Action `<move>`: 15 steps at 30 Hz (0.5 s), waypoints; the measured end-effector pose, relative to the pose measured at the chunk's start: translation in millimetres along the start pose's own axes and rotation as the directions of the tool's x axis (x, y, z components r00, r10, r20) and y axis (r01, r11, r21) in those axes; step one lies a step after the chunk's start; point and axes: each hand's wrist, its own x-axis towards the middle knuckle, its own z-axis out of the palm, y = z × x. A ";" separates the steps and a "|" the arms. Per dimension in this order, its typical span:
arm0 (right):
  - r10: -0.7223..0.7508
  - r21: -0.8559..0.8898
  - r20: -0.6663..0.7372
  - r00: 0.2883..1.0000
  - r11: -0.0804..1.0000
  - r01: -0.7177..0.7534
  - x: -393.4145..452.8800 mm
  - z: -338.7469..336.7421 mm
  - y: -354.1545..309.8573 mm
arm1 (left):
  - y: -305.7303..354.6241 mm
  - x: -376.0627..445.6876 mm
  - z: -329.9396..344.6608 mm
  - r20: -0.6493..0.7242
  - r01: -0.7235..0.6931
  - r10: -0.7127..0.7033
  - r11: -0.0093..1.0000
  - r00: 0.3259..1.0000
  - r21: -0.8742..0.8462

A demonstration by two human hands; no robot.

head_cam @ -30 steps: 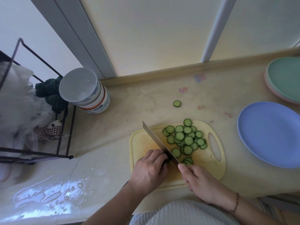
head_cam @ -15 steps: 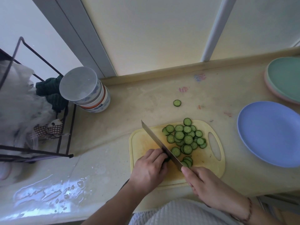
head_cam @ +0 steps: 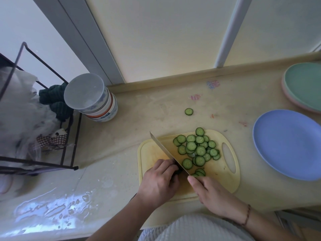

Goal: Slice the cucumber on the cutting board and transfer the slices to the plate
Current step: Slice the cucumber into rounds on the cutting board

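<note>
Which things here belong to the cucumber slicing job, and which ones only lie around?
Job: knife, cucumber slices, yellow cutting board, blue plate, left hand, right hand.
Lying about: stacked bowls, green plate, wire rack, stray slice.

Matt yellow plastic cutting board [head_cam: 224,181], stained orange. Smooth, dull-grey metal knife blade [head_cam: 165,151]. Matt blue plate [head_cam: 284,145], plastic-looking. Glossy glazed bowls [head_cam: 97,103], stacked. Dark metal wire rack [head_cam: 69,136]. Beige countertop [head_cam: 139,122], smooth, wet-glossy at left.
</note>
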 end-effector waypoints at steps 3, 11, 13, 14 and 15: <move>-0.008 0.064 0.004 1.000 0.998 0.008 -1.7 -2.1 -2.2 | -1.3 -1.5 1.5 -0.006 -0.011 0.011 1.000 1.000 0.008; -0.019 0.106 0.008 1.000 0.994 0.018 -18.8 -9.9 -6.9 | -0.9 -3.2 3.3 0.003 0.004 -0.004 1.000 1.000 0.020; -0.019 0.105 0.006 1.000 0.994 0.018 -20.9 -11.2 -8.7 | -0.2 -2.4 2.4 0.005 0.004 -0.005 1.000 1.000 0.019; -0.021 0.102 0.005 1.000 0.995 0.021 -21.6 -11.4 -9.4 | 0.3 -2.1 2.0 0.006 0.004 -0.004 1.000 1.000 0.020; -0.024 0.098 0.004 1.000 0.995 0.023 -22.4 -11.6 -10.4 | 0.5 -1.9 1.8 0.006 0.003 -0.003 1.000 1.000 0.022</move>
